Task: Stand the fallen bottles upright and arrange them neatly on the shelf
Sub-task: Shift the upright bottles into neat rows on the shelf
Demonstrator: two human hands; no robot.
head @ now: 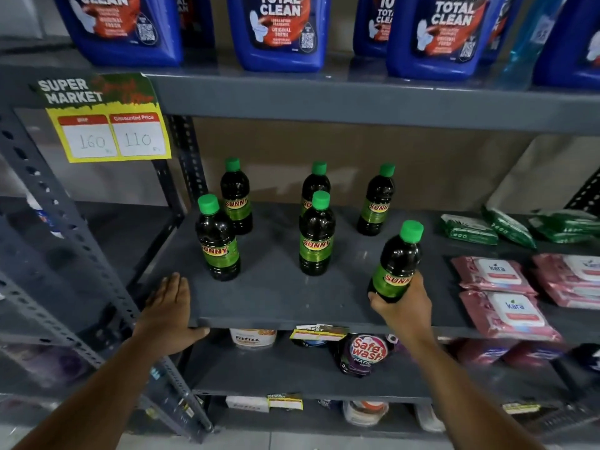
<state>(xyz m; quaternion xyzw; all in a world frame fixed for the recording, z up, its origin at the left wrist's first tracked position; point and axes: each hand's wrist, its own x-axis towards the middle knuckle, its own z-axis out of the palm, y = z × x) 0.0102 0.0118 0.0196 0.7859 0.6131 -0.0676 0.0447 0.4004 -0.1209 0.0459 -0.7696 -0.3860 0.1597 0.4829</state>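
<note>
Several dark bottles with green caps and green "SUNNY" labels stand upright on the grey shelf (pixel 279 297). Three stand at the back: left (pixel 236 198), middle (pixel 315 185), right (pixel 376 203). Two stand nearer the front: left (pixel 218 240) and centre (pixel 316 237). My right hand (pixel 404 308) grips the base of another bottle (pixel 397 261), upright with a slight tilt, at the front right of the shelf. My left hand (pixel 170 311) lies flat on the shelf's front left corner, thumb under the edge, holding no bottle.
Pink wipe packs (pixel 505 298) and green packs (pixel 470 228) lie at the shelf's right. Blue "Total Clean" jugs (pixel 279 30) stand on the shelf above. A yellow price tag (pixel 108 125) hangs upper left. A perforated metal upright (pixel 65 228) runs beside my left arm. Products fill lower shelves.
</note>
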